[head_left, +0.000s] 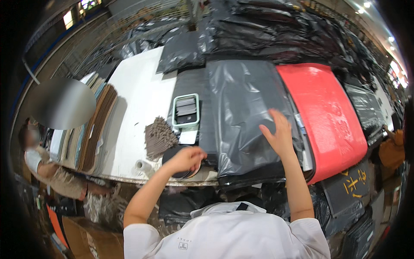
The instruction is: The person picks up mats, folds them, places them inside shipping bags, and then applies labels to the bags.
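My right hand [279, 131] is open over a black plastic-wrapped package [246, 116], thumb and fingers spread; whether it touches the plastic I cannot tell. My left hand [186, 159] is curled closed near the table's front edge, left of the package. What its fingers hold, if anything, is hidden. Partly under that hand lies a dark round item [170, 156], its kind unclear. Behind it are a brown shaggy mat piece [159, 137], a white card [188, 136] and a pale green tray [174, 116] with a stack of dark cards or labels.
Right of the package lies a glossy red mat [327, 116]. A white roll [144, 165] sits at the front edge. Stacked brown and grey mats [97, 125] stand at left, beside another person [56, 172]. Black bagged bundles [276, 32] are piled behind; an orange-clad person [391, 149] is far right.
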`<state>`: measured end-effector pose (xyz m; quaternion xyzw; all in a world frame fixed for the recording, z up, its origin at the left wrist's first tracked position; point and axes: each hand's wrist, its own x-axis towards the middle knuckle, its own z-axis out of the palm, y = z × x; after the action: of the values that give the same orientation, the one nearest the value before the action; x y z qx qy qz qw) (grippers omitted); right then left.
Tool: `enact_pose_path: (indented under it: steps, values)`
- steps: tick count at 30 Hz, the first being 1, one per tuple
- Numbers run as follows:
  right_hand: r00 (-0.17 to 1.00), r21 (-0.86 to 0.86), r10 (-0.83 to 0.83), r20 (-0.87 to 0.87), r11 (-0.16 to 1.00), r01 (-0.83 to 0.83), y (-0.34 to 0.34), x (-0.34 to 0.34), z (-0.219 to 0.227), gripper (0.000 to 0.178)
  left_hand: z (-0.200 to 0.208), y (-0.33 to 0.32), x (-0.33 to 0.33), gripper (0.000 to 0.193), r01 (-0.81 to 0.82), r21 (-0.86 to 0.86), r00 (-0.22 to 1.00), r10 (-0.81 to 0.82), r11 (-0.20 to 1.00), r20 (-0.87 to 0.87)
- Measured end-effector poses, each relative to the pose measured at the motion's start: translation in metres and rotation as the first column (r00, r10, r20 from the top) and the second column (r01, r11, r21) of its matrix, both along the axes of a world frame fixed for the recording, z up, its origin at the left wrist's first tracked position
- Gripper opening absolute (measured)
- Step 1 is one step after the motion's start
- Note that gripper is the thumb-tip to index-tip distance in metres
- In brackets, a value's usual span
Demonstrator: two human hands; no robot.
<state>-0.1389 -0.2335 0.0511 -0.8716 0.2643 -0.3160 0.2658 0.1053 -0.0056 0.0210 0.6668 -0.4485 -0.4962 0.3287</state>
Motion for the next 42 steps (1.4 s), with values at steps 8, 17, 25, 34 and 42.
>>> enact_pose_path:
  steps: [8, 17, 25, 34, 42]
  values:
    - [0.929, -0.474, -0.307, -0.207, 0.862, 0.180, -0.008, 0.036, -0.103, 0.076, -0.059, -0.057, 0.115, 0.015, -0.151, -0.361, 0.675, 0.362, 0.920, 0.642]
    - [0.929, -0.466, -0.312, -0.198, 0.864, 0.191, -0.014, 0.032, -0.105, 0.071, -0.081, -0.110, 0.166, 0.015, 0.160, -0.403, 0.250, 0.358, 0.901, 0.899]
    - [0.933, -0.477, -0.310, -0.184, 0.858, 0.191, -0.013, 0.032, -0.108, 0.068, -0.058, -0.096, 0.152, 0.009, 0.078, -0.470, 0.279, 0.434, 0.879, 0.857]
    - [0.948, -0.493, -0.293, -0.124, 0.847, 0.198, -0.011, 0.036, -0.106, 0.065, -0.061, -0.076, 0.142, 0.012, -0.183, -0.603, 0.341, 0.625, 0.776, 0.702]
    - [0.806, 0.708, -0.216, 0.551, 0.631, -0.315, 0.048, 0.038, -0.075, 0.043, -0.034, -0.104, -0.040, 0.012, -0.432, -0.353, 0.902, 0.403, 0.830, -0.156]
